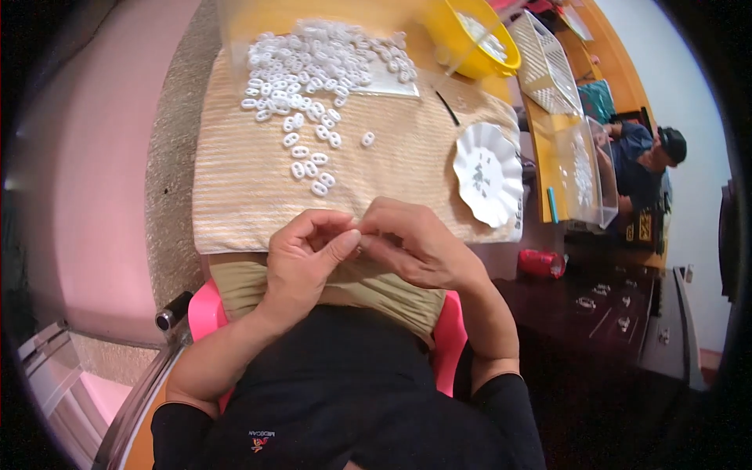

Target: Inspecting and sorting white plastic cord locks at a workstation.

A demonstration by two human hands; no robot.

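both hands, left hand (301, 254) and right hand (407, 243), pinch fingers shut on something hidden; a slip could drop it among the white links (309, 74).

Two bare hands meet fingertip to fingertip over a tan striped cloth (235, 188). The left hand (301, 262) and right hand (411, 243) pinch something too small to make out. Just beyond the fingers lies a scatter of white oval links (313, 78). Right of the fingers sits a white scalloped plate (501, 168).
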